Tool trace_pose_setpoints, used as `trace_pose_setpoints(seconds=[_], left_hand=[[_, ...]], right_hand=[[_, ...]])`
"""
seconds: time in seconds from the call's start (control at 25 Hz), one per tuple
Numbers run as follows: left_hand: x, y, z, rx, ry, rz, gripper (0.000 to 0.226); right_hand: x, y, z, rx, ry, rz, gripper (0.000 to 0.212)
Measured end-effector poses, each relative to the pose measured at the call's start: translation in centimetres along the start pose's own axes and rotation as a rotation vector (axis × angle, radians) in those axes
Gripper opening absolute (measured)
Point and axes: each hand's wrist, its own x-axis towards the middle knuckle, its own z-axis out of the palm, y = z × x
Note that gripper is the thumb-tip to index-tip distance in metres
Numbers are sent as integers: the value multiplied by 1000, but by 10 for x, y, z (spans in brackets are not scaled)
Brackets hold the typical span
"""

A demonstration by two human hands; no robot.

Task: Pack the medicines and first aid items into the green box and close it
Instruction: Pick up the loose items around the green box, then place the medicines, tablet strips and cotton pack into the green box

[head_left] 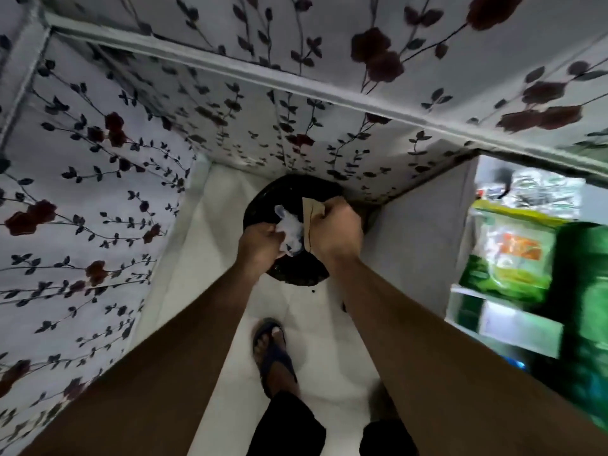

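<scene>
Now both hands grip scraps (left hand (260, 241) white wrapper (291, 232), right hand (335, 228) brown card (312, 210)) over a black bin (263, 205).

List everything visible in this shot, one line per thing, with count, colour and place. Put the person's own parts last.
bin: one, black, round, on the floor below the hands.
crumpled wrapper: one, white, in the left hand over the bin.
cardboard scrap: one, brown, in the right hand over the bin.
floral cloth: white with dark roses, draped at left and top.
floor: white, centre.
packets: green and yellow, blurred, on shelves at right.
sandal: one, dark blue, on the foot, lower centre.
left hand: one, centre.
right hand: one, centre.
</scene>
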Motion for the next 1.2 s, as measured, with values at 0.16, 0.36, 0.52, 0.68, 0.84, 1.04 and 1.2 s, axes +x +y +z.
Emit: trace_pose_setpoints(seconds=[0.16,0.36,0.52,0.68,0.84,1.04,1.2], left_hand=[[11,0,-6,-124,-71,-84,26],[-12,9,-20,-101,-4,-54,32],[-73,46,-24,-32,21,13,18],[-163,98,-2,80,-37,115,12],[-245,147,40,254,-55,321,15],[-297,145,107,641,-49,572,39],[-285,133,134,930,1,705,51]], right_hand=[[12,7,29,-29,-60,65,29],[-9,8,16,19,-102,46,41],[-51,-15,-48,22,-85,-47,40],[-111,-26,-152,116,-20,-157,29],[-154,-9,-270,299,46,-245,21],[-160,89,-393,383,230,-104,13],[-129,184,-418,134,261,158,20]])
